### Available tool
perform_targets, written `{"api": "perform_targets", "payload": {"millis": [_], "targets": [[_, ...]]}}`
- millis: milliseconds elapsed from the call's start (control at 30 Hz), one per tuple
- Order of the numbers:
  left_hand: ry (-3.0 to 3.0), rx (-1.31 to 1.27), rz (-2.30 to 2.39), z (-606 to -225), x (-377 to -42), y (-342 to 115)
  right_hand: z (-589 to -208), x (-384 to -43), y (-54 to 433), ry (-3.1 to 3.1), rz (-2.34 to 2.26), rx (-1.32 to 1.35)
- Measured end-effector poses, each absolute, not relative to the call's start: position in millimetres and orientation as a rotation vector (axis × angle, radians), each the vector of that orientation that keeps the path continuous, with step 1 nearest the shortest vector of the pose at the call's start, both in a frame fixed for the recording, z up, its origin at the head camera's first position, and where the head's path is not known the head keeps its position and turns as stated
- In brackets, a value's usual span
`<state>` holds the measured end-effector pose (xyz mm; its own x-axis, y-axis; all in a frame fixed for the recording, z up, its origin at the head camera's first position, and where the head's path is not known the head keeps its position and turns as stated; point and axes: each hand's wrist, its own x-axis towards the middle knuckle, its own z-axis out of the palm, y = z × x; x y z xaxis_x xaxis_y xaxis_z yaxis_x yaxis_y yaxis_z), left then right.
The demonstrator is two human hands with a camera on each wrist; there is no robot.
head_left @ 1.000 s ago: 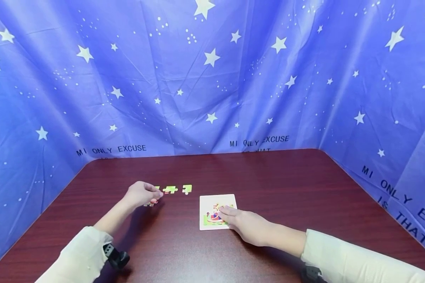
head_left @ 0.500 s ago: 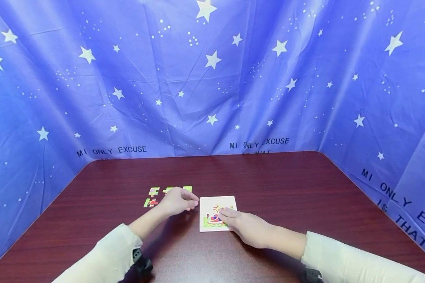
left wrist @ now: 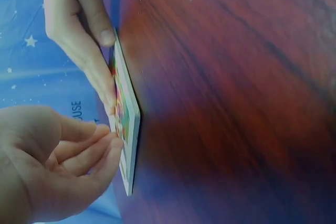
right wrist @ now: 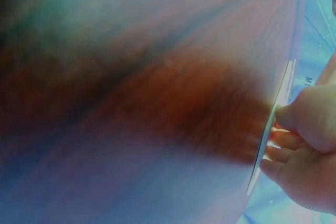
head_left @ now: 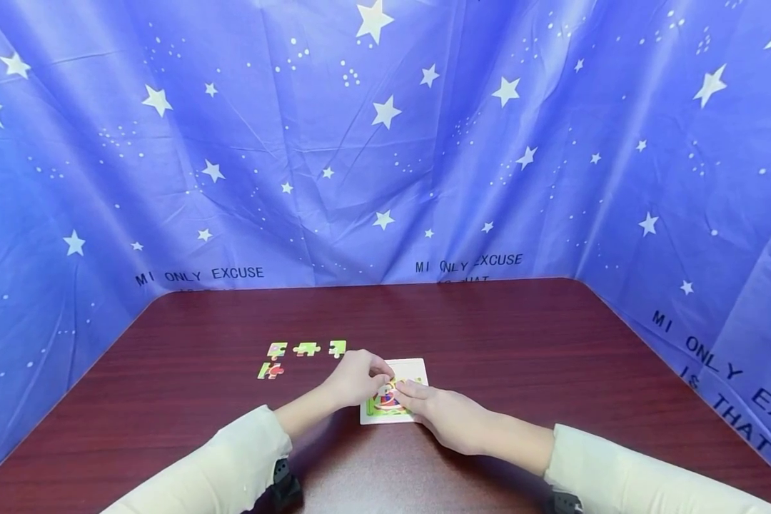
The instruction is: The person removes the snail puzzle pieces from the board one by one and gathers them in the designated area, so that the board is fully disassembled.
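Observation:
In the head view a white-framed jigsaw puzzle board (head_left: 412, 367) lies flat on the table, its colourful picture partly covered by both hands. My left hand (head_left: 355, 378) is over the board's left half, thumb and fingertips pinched together around what looks like a small puzzle piece, mostly hidden by the fingers. The left wrist view shows those bunched fingertips (left wrist: 113, 140) down at the board's surface. From the right, my right hand (head_left: 452, 417) rests on the board with its fingers extended; in the right wrist view its thumb and fingers touch the board (right wrist: 261, 148) near the edge.
Left of the board, loose jigsaw pieces lie apart on the dark red table (head_left: 488, 328): a row of three green ones, including the middle piece (head_left: 306, 349), and a red-and-green piece (head_left: 270, 370) below. A blue star-printed curtain (head_left: 334, 143) surrounds the table's back and sides.
My left hand has moved right, from the loose pieces onto the board, with its fingers pinched. The right hand has stayed in place on the board.

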<state>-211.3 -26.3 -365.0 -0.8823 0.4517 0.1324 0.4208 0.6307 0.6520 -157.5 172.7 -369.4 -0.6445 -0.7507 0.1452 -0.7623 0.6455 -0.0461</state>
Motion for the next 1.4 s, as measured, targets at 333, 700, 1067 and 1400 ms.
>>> {"api": "perform_targets", "payload": {"millis": [333, 700, 1067, 1400], "targets": [[2.865, 0.797, 1.168, -371.8, -215.3, -21.0, -369.1, -157.5, 172.7, -2.756, 0.173, 1.252], [2.901, 0.717, 1.197, -374.9, -216.3, -20.5, -373.6, -155.4, 173.7, -2.787, 0.185, 1.226], [2.857, 0.712, 1.204, -374.8, -222.2, -17.3, -365.5, -152.8, 180.9, -2.769, 0.162, 1.248], [2.698, 0.559, 1.125, -366.8, -222.7, -12.5, -364.2, -152.3, 178.8, -2.787, 0.152, 1.252]]}}
